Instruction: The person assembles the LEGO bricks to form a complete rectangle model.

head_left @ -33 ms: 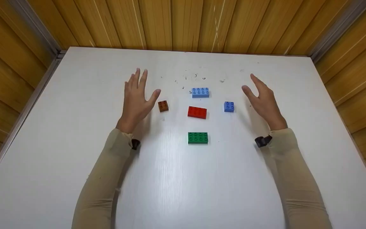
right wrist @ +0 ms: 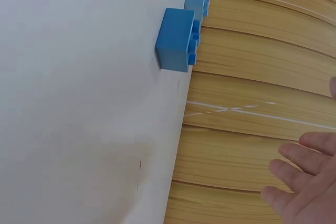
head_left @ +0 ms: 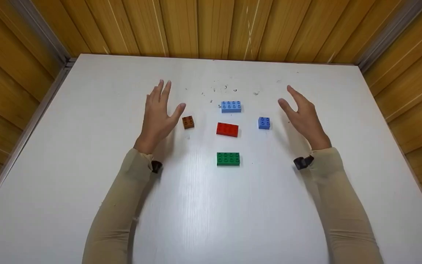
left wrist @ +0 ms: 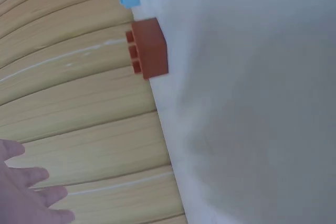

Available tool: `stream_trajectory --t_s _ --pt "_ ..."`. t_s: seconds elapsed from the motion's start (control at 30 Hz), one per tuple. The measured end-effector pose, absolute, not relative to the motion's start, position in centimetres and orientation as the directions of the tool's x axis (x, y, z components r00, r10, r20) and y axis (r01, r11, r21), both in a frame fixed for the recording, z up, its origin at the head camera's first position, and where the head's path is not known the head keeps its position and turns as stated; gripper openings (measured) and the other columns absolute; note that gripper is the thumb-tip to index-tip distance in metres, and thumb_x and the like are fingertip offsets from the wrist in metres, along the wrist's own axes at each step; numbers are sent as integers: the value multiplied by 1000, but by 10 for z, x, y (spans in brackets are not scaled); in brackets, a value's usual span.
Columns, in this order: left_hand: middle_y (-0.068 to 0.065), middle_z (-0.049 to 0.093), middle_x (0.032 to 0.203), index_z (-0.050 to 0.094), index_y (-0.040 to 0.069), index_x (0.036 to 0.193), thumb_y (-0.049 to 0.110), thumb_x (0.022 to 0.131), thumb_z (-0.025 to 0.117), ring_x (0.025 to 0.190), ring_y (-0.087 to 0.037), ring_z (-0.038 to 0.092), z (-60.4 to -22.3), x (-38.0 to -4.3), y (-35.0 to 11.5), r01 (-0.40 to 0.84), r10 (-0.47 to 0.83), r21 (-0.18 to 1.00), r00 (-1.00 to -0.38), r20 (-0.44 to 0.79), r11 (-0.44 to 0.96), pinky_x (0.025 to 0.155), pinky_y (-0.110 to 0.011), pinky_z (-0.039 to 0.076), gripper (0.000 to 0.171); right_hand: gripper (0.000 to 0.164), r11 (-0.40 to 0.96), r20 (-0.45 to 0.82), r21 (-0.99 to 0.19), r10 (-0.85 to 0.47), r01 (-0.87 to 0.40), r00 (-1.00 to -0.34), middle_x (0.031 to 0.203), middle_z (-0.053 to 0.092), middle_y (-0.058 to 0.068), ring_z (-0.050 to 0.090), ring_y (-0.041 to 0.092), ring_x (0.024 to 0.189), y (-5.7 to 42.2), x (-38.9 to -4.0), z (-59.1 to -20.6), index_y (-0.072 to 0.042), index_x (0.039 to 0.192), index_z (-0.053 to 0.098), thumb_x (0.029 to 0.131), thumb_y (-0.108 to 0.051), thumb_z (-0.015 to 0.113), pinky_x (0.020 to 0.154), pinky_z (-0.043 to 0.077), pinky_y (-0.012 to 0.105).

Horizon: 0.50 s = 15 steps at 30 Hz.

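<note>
- Left hand (head_left: 156,119): over the table (head_left: 196,212), left of the brown brick (head_left: 188,122) — fingers straight, thumb spread apart from them, its tip near the brick.
- Right hand (head_left: 306,118): also over the table, right of the blue brick (head_left: 264,123) — thumb and forefinger well apart, the fingers extended.
- Red brick (head_left: 227,129): on the table between the brown and blue bricks, well apart from both, slightly turned.
- Light blue brick (head_left: 230,106): just beyond the red one, studs up.
- Green brick (head_left: 228,159): nearest the person, studs up.
- Wall (head_left: 211,29): yellow-brown panels behind the table.
</note>
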State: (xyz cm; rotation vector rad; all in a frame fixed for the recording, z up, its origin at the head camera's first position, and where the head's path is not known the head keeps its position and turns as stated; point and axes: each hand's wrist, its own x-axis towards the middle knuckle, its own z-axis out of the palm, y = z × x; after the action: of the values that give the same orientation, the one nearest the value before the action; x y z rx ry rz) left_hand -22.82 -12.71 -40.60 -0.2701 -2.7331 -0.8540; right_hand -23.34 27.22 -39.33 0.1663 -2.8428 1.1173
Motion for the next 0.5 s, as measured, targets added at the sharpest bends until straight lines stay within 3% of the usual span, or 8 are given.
stream_trajectory --t_s 0.2,0.5 --pt "-4 21 160 19 22 155 49 95 53 147 -25 21 -408 -221 -123 293 284 766 -947 150 572 118 -52 21 74 70 669 75 -718 -199 -191 -977 157 31 4 26 25 146 263 -239 -393 -19 151 33 93 -53 53 118 24 45" --pt "-4 42 150 39 19 148 45 89 64 136 -23 42 -422 -211 -110 224 423 882 -906 31 414 114 -44 33 68 57 617 -6 -729 -441 -298 -898 148 45 6 41 24 138 245 -244 -394 -15 143 47 93 -39 60 113 34 43"
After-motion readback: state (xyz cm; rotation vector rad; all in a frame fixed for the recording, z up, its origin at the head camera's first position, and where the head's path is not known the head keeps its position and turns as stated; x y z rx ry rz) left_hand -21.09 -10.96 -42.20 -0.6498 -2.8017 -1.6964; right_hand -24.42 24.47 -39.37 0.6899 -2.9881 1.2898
